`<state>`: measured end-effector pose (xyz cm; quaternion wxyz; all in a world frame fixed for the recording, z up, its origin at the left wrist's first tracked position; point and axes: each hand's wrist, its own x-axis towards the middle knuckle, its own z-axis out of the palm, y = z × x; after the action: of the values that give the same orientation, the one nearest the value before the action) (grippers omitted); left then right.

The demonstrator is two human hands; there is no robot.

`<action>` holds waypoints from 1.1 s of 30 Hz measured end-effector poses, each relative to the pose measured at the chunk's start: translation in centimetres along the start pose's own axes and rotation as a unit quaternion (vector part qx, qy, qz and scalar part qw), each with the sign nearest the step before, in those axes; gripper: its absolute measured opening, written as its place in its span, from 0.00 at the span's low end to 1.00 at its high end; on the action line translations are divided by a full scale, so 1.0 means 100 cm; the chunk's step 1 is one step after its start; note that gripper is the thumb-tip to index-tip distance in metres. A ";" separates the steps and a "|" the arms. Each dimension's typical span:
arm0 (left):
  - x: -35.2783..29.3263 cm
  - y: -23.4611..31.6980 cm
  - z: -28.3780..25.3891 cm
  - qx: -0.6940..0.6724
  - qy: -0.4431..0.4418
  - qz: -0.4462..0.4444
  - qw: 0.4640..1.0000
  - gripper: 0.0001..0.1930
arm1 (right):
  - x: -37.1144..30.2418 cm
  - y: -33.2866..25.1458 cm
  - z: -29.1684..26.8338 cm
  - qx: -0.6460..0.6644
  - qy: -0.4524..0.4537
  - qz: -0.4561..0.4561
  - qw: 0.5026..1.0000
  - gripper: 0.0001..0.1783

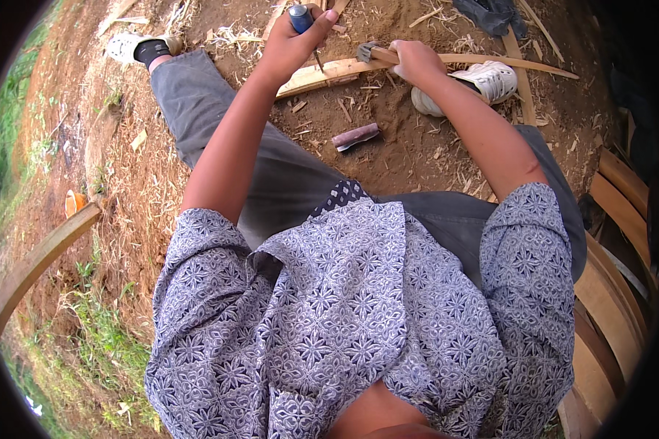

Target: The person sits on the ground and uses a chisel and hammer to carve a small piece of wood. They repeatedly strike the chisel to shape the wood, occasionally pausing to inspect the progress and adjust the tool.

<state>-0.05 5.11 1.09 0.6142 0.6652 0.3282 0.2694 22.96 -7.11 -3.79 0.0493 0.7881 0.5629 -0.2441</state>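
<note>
My left hand (291, 45) is closed around a blue-handled chisel (300, 20). Its thin metal shaft points down, with the tip at a pale wooden plank (329, 74) lying on the ground between my feet. In my right hand (419, 64) is a hammer (383, 55), gripped by its wooden handle. The grey hammer head (366, 51) is just above the plank, to the right of the chisel. Nearer to me on the soil rests a short reddish-brown block (356, 137) with a whitish edge.
My legs are spread around the work, a white shoe (490, 82) close to the plank's right part. A long wood strip (520, 88) and a dark cloth-like item (490, 14) lie beyond. Curved boards (611, 322) are stacked at right; a beam (40, 267) is at left. Shavings cover the soil.
</note>
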 end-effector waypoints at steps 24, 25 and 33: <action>-0.008 0.000 0.012 0.017 0.018 0.040 0.999 0.19 | 0.007 -0.004 0.010 0.006 0.003 -0.012 1.000 0.20; -0.006 -0.001 0.012 0.026 0.023 0.032 0.999 0.18 | 0.007 -0.004 0.012 0.007 0.010 -0.010 1.000 0.22; 0.001 -0.007 0.014 0.027 0.023 0.010 0.999 0.17 | -0.001 -0.010 0.001 0.016 -0.017 0.000 1.000 0.20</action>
<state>1.00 4.38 0.27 0.5855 0.6783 0.3427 0.2823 22.00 -6.83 -3.62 0.0460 0.7845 0.5583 -0.2660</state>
